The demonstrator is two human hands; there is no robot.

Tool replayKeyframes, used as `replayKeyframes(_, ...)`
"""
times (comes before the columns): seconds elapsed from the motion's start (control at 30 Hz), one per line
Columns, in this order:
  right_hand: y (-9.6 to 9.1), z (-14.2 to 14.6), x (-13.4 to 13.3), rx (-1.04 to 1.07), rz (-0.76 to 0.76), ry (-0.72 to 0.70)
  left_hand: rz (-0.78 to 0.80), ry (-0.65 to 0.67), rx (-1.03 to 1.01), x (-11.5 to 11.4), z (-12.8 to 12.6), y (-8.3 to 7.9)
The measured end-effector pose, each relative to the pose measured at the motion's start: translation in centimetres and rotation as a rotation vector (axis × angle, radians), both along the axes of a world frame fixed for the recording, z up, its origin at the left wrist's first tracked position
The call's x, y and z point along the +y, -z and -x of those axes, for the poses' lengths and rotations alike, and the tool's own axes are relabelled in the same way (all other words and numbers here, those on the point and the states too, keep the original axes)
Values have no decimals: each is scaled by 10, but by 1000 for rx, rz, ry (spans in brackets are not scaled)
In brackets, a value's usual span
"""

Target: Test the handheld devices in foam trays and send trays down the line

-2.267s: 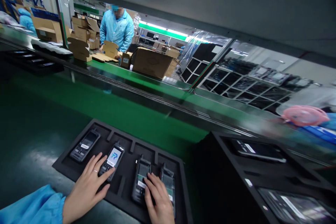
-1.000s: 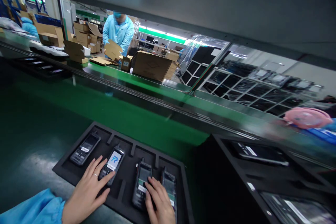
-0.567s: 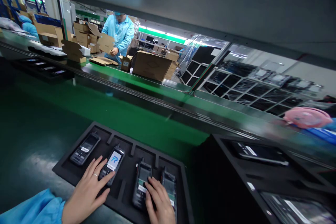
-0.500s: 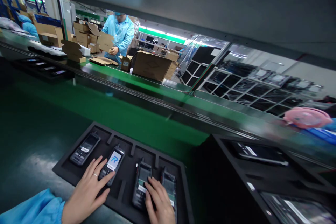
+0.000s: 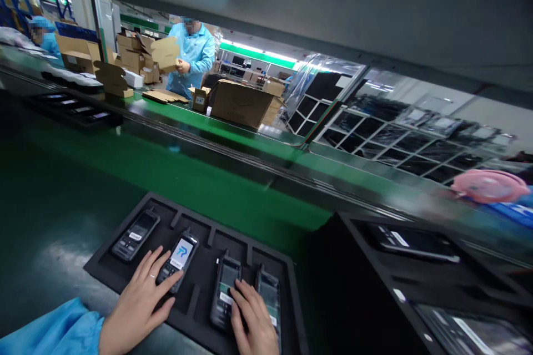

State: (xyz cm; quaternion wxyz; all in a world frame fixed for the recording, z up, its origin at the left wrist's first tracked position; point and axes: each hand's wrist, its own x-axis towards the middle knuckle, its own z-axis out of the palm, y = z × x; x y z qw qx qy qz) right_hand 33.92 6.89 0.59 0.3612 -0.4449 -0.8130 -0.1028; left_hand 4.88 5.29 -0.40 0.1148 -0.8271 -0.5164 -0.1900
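A black foam tray lies in front of me with several handheld radios with screens in its slots. My left hand rests with fingers spread over the lower part of the second radio, whose screen is lit white with a blue logo. Left of it lies a dark-screened radio. My right hand, fingers stretched out, touches the third radio and partly covers the fourth radio. Neither hand grips anything.
A stack of black foam trays holding more devices stands at the right. Another loaded tray sits far left. Beyond the green bench, a co-worker handles cardboard near an open carton. A pink object lies far right.
My hands and the radios stay put. Across the bench, the co-worker's cardboard piece has shifted and turned slightly, and the person at far left has raised their head.
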Motion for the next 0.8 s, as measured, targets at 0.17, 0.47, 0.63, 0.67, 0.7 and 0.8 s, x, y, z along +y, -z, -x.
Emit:
replayKeyframes(0.17,0,2,0,19,5,2,-6,5,2,0,-1,-1)
replayKeyframes(0.47,0,1,0,29,4,-3,-26,9,-1,0,0,0)
replayKeyframes(0.63,2,-1,0,20,-2,8,-32,12,-1,1,-1,0)
replayKeyframes(0.67,2,-1,0,8,2,1,-35,14,1,1,-1,0)
replayKeyframes(0.7,2,-2,0,-4,6,-6,-36,16,4,1,0,0)
replayKeyframes(0.8,2,-2,0,-11,9,-11,-37,19,10,1,0,0)
